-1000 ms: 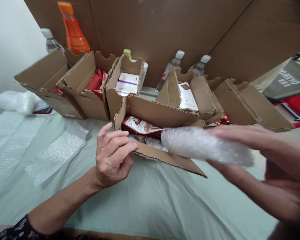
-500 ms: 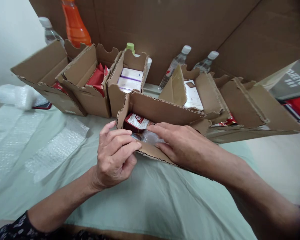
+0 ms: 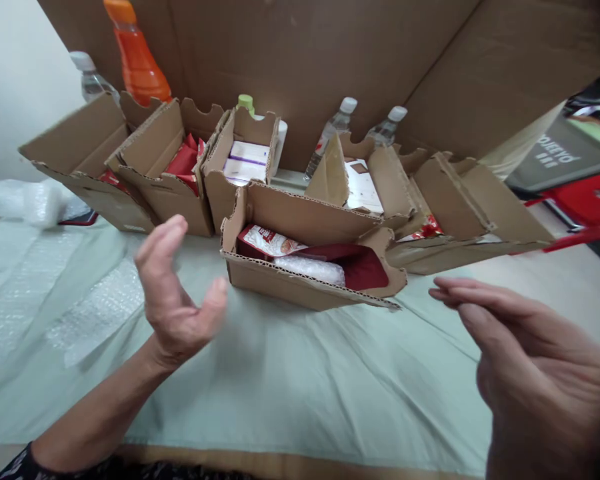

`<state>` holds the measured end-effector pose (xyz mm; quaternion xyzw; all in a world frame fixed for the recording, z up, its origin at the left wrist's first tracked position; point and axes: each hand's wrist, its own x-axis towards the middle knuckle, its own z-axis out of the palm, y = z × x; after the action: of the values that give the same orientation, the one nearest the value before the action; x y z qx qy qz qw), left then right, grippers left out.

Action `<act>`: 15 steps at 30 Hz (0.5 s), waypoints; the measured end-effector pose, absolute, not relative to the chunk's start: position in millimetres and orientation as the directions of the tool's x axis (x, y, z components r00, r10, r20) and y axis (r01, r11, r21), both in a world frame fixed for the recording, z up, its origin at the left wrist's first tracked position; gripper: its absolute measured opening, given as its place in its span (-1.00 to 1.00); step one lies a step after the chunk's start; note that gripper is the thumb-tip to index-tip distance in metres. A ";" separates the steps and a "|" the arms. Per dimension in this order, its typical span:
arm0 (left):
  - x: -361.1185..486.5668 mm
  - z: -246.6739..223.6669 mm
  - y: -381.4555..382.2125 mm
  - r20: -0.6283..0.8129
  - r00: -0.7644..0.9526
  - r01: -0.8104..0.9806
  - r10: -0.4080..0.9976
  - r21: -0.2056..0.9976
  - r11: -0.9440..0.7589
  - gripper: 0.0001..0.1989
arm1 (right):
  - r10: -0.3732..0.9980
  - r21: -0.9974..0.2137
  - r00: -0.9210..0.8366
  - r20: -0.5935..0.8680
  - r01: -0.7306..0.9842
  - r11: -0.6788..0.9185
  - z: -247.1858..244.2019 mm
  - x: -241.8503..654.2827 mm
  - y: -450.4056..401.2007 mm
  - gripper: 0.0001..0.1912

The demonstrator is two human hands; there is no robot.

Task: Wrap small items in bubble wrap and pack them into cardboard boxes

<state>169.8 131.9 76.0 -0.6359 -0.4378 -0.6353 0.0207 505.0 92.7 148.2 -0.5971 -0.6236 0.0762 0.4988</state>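
Note:
In front of me stands a small cardboard box [image 3: 290,283] with an open top. Inside lie a dark red packet [image 3: 363,263] with a printed white-and-red label [image 3: 271,241] and a piece of bubble wrap [image 3: 313,270]. To the left of the box, touching nothing, my left hand [image 3: 180,300] is raised, open, with thumb and fingers apart. Off the box's right end my right hand [image 3: 525,353] hangs in the air, fingers stretched out and thumb close beneath them, holding nothing that I can see.
Behind are more cardboard boxes [image 3: 135,210] holding red packets [image 3: 185,160], white cartons [image 3: 247,160] and a white packet [image 3: 363,187]. An orange bottle [image 3: 143,67] and clear bottles [image 3: 330,133] stand farther back. Bubble wrap sheets [image 3: 100,307] lie left on the green cloth [image 3: 280,380].
Both hands have come away from the front box, the left going left and the right going right. The dark red packet and bubble wrap inside now show.

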 end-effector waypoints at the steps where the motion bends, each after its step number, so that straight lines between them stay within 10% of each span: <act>1: 165.9 69.9 132.7 0.766 -0.231 0.545 0.600 0.613 -0.572 -0.26 | 0.845 -0.738 0.261 0.468 0.642 0.211 136.2 512.1 86.6 -0.87; 6: 169.3 34.8 142.5 0.349 -0.131 0.280 0.928 0.911 -0.303 -0.27 | 0.980 -0.801 0.049 0.193 0.584 0.129 78.5 506.5 93.1 -0.40; 15: 197.4 23.1 101.2 0.211 -0.096 0.231 0.973 0.955 -0.185 -0.51 | 0.971 -0.779 0.101 0.215 0.618 0.108 46.0 462.3 78.3 -0.61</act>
<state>197.4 101.2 23.1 -0.5692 -0.5286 -0.5181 -0.3580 462.3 78.3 46.0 -0.6288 -0.6318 0.2246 0.3939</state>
